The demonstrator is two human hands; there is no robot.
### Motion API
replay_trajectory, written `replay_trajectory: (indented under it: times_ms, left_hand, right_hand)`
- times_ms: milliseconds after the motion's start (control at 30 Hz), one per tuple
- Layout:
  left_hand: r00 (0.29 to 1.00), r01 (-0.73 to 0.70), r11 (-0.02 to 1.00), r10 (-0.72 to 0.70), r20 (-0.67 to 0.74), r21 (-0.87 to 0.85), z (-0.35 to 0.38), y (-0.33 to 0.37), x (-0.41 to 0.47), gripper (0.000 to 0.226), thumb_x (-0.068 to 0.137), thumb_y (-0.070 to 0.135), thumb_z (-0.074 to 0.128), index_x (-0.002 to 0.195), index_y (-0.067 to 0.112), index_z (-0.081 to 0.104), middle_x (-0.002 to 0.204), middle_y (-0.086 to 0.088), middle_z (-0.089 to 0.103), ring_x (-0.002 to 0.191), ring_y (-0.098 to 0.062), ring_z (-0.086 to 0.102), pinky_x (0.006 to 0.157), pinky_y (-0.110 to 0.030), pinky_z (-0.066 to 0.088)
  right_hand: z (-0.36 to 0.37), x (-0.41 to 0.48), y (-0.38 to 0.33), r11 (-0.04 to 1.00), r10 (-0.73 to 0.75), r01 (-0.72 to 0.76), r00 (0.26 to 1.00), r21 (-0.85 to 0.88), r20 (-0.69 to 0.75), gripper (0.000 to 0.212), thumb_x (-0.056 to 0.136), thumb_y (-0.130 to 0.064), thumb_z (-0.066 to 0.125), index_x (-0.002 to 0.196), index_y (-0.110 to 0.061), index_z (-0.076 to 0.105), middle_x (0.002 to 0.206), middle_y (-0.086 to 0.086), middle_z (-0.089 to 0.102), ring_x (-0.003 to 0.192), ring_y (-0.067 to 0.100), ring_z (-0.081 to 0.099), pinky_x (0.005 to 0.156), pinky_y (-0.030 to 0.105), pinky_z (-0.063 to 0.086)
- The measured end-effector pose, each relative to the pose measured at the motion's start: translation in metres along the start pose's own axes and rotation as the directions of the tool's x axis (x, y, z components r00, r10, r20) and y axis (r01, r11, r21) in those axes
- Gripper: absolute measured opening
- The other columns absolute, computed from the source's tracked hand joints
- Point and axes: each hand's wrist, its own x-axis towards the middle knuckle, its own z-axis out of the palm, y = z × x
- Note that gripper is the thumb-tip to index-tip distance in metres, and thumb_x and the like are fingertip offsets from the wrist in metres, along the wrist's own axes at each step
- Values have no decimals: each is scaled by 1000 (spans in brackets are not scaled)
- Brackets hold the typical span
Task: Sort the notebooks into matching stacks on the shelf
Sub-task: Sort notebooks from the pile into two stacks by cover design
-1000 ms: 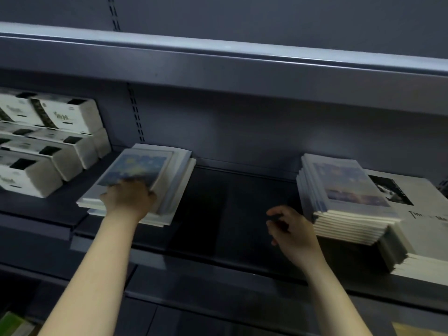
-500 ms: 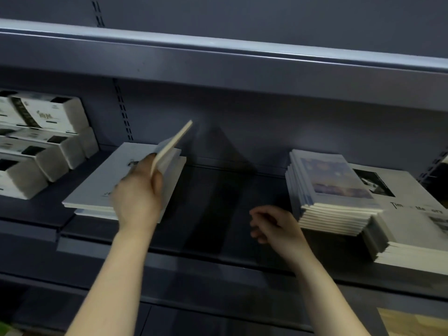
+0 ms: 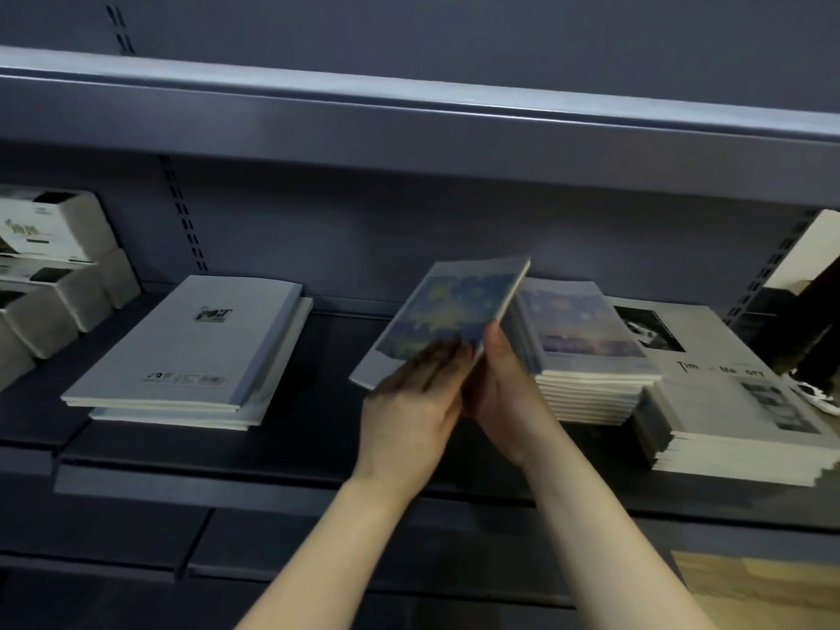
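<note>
A: Where is the blue-covered notebook [image 3: 450, 311]?

B: Centre of the frame, off the shelf [image 3: 295, 447], tilted with its far right corner highest. It is just left of the painted-cover stack [image 3: 586, 356].

A: Who has it?

B: Both hands. The right hand [image 3: 504, 402] grips its lower right edge, thumb up on the cover, the other fingers hidden beneath.

A: And the left hand [image 3: 409, 416]?

B: Its fingers [image 3: 436, 361] lie fairly flat across the lower cover. They are blurred and the thumb is hidden, so I cannot tell whether it pinches the notebook or only rests on it.

A: What else lies on the shelf?

B: Left of centre is a low grey-covered stack [image 3: 191, 352], its top notebook slightly askew on those under it. At the right edge a photo-cover stack [image 3: 736, 420] sits just beside the painted-cover stack. White boxes [image 3: 59, 266] are piled at the far left, and an upper shelf [image 3: 409, 111] runs across the top
</note>
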Motion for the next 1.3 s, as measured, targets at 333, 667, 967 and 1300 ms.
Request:
replay_trajectory:
  times_ms: [333, 667, 967, 1300]
  left_hand:
    - [969, -25, 938, 107, 222, -346, 21, 15, -4, 55, 87, 47, 50, 133, 17, 55, 139, 0, 52, 130, -13, 46, 103, -31, 44]
    - [938, 329, 866, -253, 239, -377, 57, -19, -5, 55, 96, 53, 27, 145, 28, 34, 156, 9, 18, 137, -2, 21, 110, -26, 21]
    - [848, 349, 937, -311, 429, -10, 87, -38, -9, 46, 98, 44, 31, 141, 27, 40, 152, -1, 30, 137, -24, 31, 109, -47, 23]
    - [829, 367, 927, -361, 427, 71, 90, -37, -18, 44, 99, 38, 36, 140, 24, 42, 152, -3, 31, 139, -25, 28, 112, -45, 21]
  right_hand:
    - [-41, -25, -22, 959, -202, 182, 977, -217, -74, 62, 80, -25, 77, 134, -16, 49, 127, 14, 63, 119, 31, 60, 89, 38, 53]
    - [-67, -40, -83, 866, -301, 115, 896, -487, -325, 44, 81, 1, 68, 122, 2, 55, 109, 19, 71, 96, 31, 69, 82, 36, 58]
    - [-106, -41, -130, 788, -278, 23, 905, -615, -322, 23, 83, 4, 64, 101, -8, 71, 90, 3, 76, 86, 17, 72, 74, 23, 55]
    - [-131, -22, -121, 581, -559, -2, 725, -814, -401, 33, 79, -3, 73, 99, -28, 64, 73, -18, 71, 68, -9, 66, 54, 7, 46]
